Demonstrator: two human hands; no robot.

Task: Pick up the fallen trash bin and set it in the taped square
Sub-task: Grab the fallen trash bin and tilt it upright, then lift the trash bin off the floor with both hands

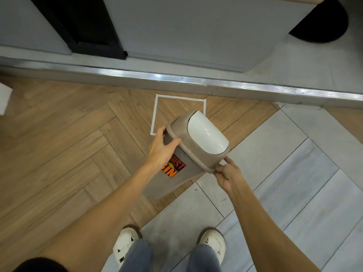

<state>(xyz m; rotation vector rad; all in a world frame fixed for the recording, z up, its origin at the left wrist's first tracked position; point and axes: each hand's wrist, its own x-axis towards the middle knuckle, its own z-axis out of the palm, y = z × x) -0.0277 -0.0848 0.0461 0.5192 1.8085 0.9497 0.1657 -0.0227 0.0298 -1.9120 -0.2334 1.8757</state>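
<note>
both hands grip the tilted trash bin [188,154]. left hand [161,150] clasps its side, right hand [225,173] pinches the rim. its white lid [206,134] is shut.

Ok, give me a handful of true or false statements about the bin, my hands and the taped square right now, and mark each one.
1. Both hands grip the trash bin. True: the left hand is on its side and the right hand is at the rim of its lid.
2. The bin stands upright inside the taped square. False: it is held tilted, overlapping only the square's near right part.
3. The swing lid is white. True.
4. The square is taped on the grey tiles. False: it is on the wood-pattern floor.
5. The bin has an orange and black sticker. True.
</note>
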